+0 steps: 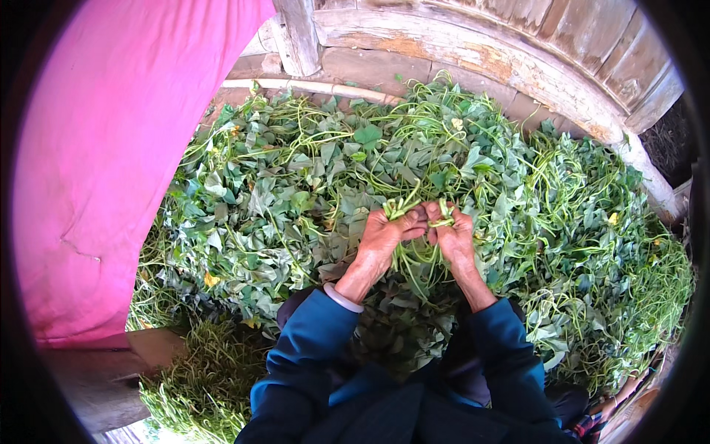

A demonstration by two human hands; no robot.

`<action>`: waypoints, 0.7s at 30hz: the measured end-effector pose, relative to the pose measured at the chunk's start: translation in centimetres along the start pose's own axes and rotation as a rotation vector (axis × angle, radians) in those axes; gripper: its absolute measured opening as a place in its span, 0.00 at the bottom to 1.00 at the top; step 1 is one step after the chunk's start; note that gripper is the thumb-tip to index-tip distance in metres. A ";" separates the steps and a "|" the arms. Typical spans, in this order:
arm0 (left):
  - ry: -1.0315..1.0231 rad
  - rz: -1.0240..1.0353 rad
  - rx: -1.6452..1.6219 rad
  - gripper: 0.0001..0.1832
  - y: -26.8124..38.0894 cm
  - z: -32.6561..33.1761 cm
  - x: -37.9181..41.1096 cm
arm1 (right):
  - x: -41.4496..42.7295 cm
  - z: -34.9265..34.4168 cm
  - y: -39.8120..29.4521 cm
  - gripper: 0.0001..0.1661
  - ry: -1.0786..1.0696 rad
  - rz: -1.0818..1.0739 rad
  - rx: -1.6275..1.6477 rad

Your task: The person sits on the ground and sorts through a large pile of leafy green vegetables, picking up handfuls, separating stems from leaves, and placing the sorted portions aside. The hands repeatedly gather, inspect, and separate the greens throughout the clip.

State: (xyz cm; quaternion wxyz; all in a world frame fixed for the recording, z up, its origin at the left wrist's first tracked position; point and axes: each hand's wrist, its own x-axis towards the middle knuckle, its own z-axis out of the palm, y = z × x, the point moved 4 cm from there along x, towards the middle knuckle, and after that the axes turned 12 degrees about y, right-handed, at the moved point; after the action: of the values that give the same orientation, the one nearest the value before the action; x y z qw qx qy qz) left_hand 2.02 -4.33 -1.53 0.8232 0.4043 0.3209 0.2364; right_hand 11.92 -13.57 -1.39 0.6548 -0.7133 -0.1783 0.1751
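Observation:
My left hand (385, 233) is closed around a small bunch of green leaf stalks (398, 208), whose cut or broken ends stick out above the thumb. Beside it, fingers nearly touching, my right hand (452, 227) grips a few more green stalks (442, 222), bent between thumb and forefinger. Thin stems trail down below both hands. Under and around them spreads a deep heap of leafy green vines (327, 183), many leaves limp and greyish green. A pale bangle (343, 298) circles my left wrist. The palms and inner fingers are partly hidden.
A pink cloth (105, 166) hangs on the left. Below it lies a pile of short green stems (205, 372) next to a wooden board (94, 377). A wooden wall (582, 44), a post (298, 39) and a pole (316, 86) border the heap. Another person's arm (624, 391) shows at lower right.

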 end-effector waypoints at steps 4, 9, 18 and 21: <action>0.024 -0.057 -0.094 0.10 -1.0 0.9 -0.1 | 0.4 0.3 -0.5 0.10 0.073 -0.142 0.197; -0.173 -0.258 -0.193 0.13 -2.8 2.5 -1.2 | 1.0 -1.0 -1.8 0.17 0.083 -0.529 -0.300; -0.394 -0.312 -0.102 0.16 -2.9 2.5 -1.5 | 0.1 -1.3 -3.1 0.30 -0.493 0.330 -0.045; -0.364 -0.262 -0.077 0.12 -1.4 2.1 -1.4 | 0.4 -1.6 -2.3 0.33 -0.712 0.237 0.059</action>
State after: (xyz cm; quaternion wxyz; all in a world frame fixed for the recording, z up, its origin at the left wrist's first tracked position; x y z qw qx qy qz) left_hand 2.72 -7.12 -1.23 0.9061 0.3634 0.2074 0.0627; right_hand 13.02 -14.59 1.07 0.5474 -0.6043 -0.3059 0.4915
